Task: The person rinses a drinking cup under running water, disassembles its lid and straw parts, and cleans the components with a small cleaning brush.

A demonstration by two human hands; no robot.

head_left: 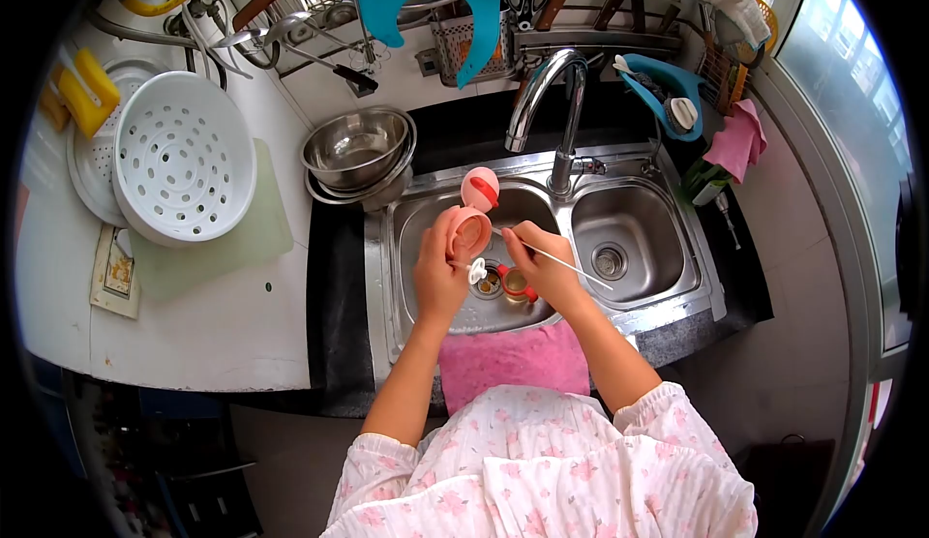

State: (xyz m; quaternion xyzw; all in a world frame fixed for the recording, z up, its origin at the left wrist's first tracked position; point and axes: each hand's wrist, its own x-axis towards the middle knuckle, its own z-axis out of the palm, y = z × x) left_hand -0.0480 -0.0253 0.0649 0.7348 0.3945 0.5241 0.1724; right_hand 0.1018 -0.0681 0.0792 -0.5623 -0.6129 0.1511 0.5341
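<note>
Over the left sink basin [411, 291], my left hand [438, 265] is closed around a pink cup lid [470, 234] with its round opening facing up. A rounded pink flip cover [479, 190] with a red part extends beyond the lid. A small white plastic piece [476, 270] sticks out below the lid by my left fingers. My right hand [545, 265] pinches a thin white stick [585, 274], one end pointing at the lid; whether it touches is unclear. Below my hands, a small clear cup with red handles [517, 284] sits in the basin near the drain.
A chrome faucet [563, 103] rises behind the basins. Nested steel bowls [358, 146] stand at the left, beside a white colander [184, 156]. A pink cloth [513, 359] hangs over the front edge. A blue holder [668, 93] with brushes is at the back right.
</note>
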